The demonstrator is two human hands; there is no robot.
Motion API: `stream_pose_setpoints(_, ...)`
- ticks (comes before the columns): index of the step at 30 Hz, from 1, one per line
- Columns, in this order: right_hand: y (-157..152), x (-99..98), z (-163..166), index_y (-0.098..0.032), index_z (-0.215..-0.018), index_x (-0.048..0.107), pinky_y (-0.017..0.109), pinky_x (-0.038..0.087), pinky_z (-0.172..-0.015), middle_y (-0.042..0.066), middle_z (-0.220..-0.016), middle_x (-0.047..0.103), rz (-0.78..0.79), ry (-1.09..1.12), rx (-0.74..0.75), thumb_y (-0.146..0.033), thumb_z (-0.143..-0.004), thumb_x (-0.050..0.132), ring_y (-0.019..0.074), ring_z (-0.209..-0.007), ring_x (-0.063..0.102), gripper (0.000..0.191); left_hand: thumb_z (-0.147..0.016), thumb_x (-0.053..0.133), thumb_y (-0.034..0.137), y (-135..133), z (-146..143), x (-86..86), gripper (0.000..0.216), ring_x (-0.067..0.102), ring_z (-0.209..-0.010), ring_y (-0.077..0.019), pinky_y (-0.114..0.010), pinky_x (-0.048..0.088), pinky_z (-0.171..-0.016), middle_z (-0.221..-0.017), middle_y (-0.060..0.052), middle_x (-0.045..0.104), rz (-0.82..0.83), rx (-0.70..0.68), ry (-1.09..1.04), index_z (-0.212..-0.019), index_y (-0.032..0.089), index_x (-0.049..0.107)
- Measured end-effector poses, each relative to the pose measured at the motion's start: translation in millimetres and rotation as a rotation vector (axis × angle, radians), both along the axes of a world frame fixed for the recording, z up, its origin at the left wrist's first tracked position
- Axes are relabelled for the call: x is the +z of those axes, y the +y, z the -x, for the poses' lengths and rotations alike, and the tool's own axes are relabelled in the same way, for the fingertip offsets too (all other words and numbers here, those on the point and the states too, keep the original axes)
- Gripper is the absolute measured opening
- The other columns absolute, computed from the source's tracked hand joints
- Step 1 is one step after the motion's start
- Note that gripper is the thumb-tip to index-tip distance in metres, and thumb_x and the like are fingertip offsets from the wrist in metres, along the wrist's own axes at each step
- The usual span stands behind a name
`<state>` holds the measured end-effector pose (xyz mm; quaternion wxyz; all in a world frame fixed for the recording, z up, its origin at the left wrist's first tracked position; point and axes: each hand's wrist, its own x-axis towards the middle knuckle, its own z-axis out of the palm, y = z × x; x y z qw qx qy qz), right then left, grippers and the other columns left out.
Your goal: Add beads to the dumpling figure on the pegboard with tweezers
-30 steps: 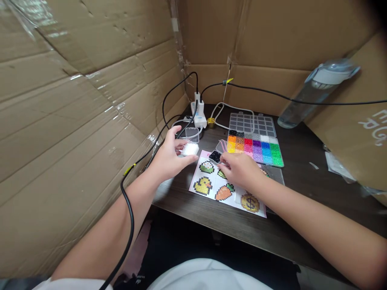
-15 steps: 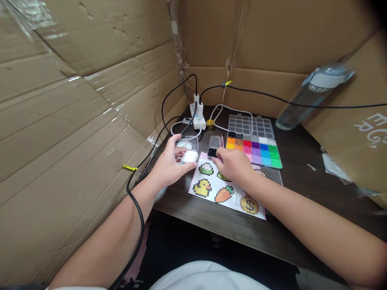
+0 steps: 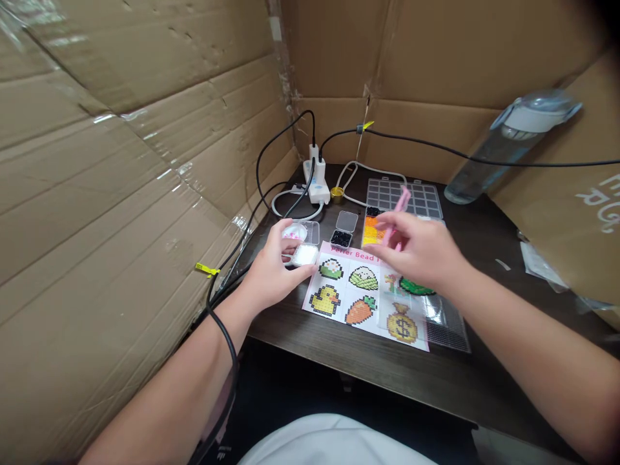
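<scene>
My left hand (image 3: pixel 274 265) grips a small clear box of white beads (image 3: pixel 305 255) between thumb and fingers, beside the pattern sheet's upper left corner. In my right hand (image 3: pixel 419 248) is a pair of pink tweezers (image 3: pixel 401 201), held up over the sorted bead case (image 3: pixel 372 231), most of which the hand covers. Between the hands stands a small lidded box of black beads (image 3: pixel 341 239), its lid raised. A white round dish (image 3: pixel 294 231) with pink bits lies behind my left fingers. The printed pattern sheet (image 3: pixel 341 294) shows a duck, a carrot and other pixel pictures.
A clear pegboard (image 3: pixel 448 323) overlaps the sheet's right side. Behind are the bead case's clear gridded lid (image 3: pixel 426 200), a white power strip (image 3: pixel 317 184) with black cables, and a gold-coloured round piece (image 3: pixel 336 193). A water bottle (image 3: pixel 504 152) leans right. Cardboard walls (image 3: pixel 194 129) enclose the table.
My right hand has moved right and up with the tweezers, from the black bead box to over the bead case. The black beads now show fully. My left hand keeps its hold.
</scene>
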<state>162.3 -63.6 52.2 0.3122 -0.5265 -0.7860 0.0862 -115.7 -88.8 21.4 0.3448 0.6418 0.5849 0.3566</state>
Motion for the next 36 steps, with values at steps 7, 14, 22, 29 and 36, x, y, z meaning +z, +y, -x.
stream_pose_setpoints(7, -35, -1.9, -86, -0.025, -0.106, 0.070, 0.040, 0.061, -0.069, 0.005, -0.095, 0.078, -0.089, 0.234, -0.098, -0.041, -0.070, 0.084, 0.0216, -0.071, 0.073, 0.042, -0.070, 0.082, 0.032, 1, -21, -5.7, 0.087, 0.063, -0.108, -0.0217, -0.045, 0.049, -0.103, -0.114, -0.005, 0.062, -0.122, -0.065, -0.030, -0.141, 0.030, 0.031)
stream_pose_setpoints(14, -37, -25.6, -101, -0.022, -0.077, 0.069, 0.036, 0.059, -0.065, 0.003, -0.068, 0.074, -0.129, 0.614, -0.332, -0.040, -0.090, 0.068, 0.0148, -0.050, 0.066, 0.022, -0.068, 0.083, 0.032, 18, -82, 4.0, 0.094, 0.061, -0.100, -0.0197, -0.038, 0.052, -0.098, -0.113, -0.004, 0.057, -0.211, -0.249, -0.142, -0.142, 0.031, 0.026)
stream_pose_setpoints(22, -30, -53.5, -96, -0.017, -0.082, 0.070, 0.026, 0.050, -0.045, 0.005, -0.072, 0.077, 0.069, 0.929, -0.235, -0.049, -0.087, 0.070, 0.0121, -0.042, 0.063, 0.032, -0.060, 0.091, 0.043, 77, -148, -13.3, 0.106, 0.062, -0.091, -0.0227, -0.040, 0.053, -0.079, -0.103, -0.003, 0.052, -0.357, -0.387, -0.315, -0.143, 0.036, 0.025)
stream_pose_setpoints(29, -26, -59.8, -99, -0.018, -0.093, 0.070, 0.027, 0.046, -0.042, 0.005, -0.072, 0.077, 0.075, 1.035, -0.246, -0.050, -0.096, 0.057, 0.0133, -0.042, 0.062, 0.036, -0.060, 0.088, 0.059, 94, -146, -13.0, 0.109, 0.063, -0.092, -0.0236, -0.037, 0.052, -0.074, -0.102, -0.004, 0.051, -0.384, -0.426, -0.377, -0.146, 0.040, 0.023)
stream_pose_setpoints(36, -30, -58.0, -96, -0.022, -0.099, 0.072, 0.030, 0.049, -0.046, 0.004, -0.076, 0.077, 0.080, 0.842, -0.259, -0.046, -0.096, 0.059, 0.0144, -0.046, 0.063, 0.028, -0.059, 0.090, 0.056, 114, -108, -15.9, 0.111, 0.066, -0.083, -0.0209, -0.031, 0.053, -0.063, -0.099, -0.003, 0.054, -0.330, -0.391, -0.299, -0.147, 0.041, 0.024)
